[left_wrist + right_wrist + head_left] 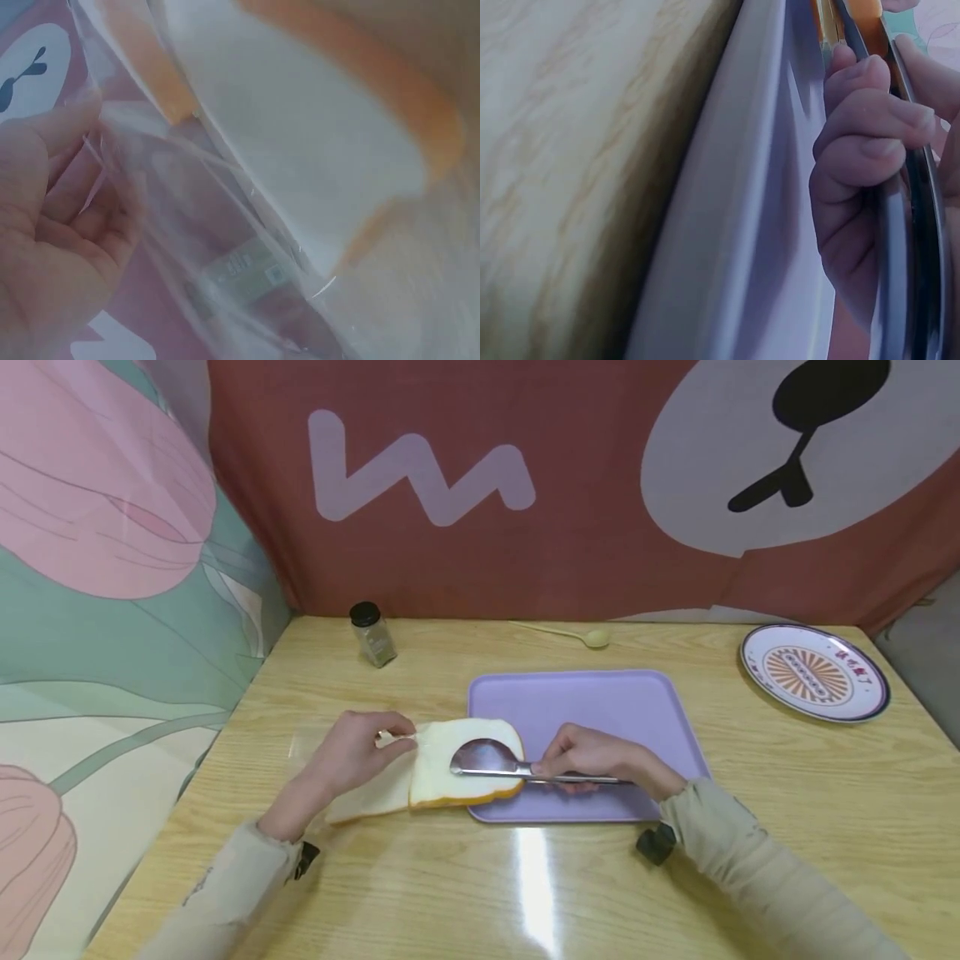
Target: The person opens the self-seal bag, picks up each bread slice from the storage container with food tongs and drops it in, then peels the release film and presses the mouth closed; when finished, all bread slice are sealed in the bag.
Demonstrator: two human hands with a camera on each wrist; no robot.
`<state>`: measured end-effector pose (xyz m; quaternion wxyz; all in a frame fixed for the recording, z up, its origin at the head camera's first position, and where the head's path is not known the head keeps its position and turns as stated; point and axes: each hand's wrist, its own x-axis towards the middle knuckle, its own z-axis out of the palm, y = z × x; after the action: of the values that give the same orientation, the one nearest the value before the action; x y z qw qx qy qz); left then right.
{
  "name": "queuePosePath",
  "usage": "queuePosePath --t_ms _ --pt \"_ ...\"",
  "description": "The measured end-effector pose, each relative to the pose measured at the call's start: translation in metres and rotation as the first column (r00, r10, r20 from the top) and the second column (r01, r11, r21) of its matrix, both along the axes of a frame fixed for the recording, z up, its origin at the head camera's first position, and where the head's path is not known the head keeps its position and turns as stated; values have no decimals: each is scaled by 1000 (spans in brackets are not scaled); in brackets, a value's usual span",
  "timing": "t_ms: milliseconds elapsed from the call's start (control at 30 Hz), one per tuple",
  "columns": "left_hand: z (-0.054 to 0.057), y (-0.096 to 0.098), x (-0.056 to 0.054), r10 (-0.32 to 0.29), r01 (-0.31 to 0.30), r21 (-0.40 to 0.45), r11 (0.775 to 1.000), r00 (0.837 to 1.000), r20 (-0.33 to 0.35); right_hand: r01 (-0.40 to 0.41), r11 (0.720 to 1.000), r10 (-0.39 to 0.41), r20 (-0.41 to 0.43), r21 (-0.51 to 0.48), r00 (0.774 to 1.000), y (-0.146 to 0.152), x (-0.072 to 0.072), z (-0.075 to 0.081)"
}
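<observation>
My left hand (358, 750) pinches the edge of a clear plastic bag (172, 202) between thumb and fingers. With curled fingers my right hand (588, 753) grips the handles of metal tongs (486, 758). The tongs' broad jaw lies over a white slice of bread (442, 792) with an orange-brown crust; its underside is hidden. That slice reaches from the bag's side to over the left part of a lilac tray (592, 702). Another slice of bread (375, 795) lies on the left, partly beneath my left hand, and appears to be inside the bag.
A black-capped seasoning jar (372, 635) stands at the back left. A pale spoon (595, 638) lies near the back edge of the table (750, 860). At the right is a patterned plate (862, 693). A fabric backdrop (585, 560) hangs directly behind the table.
</observation>
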<state>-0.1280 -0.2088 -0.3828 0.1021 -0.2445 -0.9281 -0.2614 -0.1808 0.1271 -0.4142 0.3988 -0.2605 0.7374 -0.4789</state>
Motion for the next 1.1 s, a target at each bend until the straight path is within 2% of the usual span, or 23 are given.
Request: queuePosePath --t_ms 233,400,533,700,867,933,1100 --pt "-5 10 4 25 -23 86 996 999 -23 4 1000 -4 -21 14 1000 -7 3 4" --pt "-9 12 6 57 -47 191 981 997 -47 13 1000 -13 0 -6 1000 -9 4 6" --pt "-12 14 7 53 -45 236 971 998 -25 40 999 -40 24 -7 999 -9 6 6" --pt "-9 7 3 -17 9 215 977 999 37 55 998 -55 -12 25 998 -10 7 3" --pt "-3 -7 -1 -73 65 99 993 994 78 53 998 -51 -39 43 998 -11 6 2" --pt "-1 -10 -2 -77 73 60 996 995 62 60 997 -58 -44 42 997 -11 6 2" --pt "-1 -10 -4 -57 50 106 993 996 69 67 998 -67 -43 4 997 -11 6 2"
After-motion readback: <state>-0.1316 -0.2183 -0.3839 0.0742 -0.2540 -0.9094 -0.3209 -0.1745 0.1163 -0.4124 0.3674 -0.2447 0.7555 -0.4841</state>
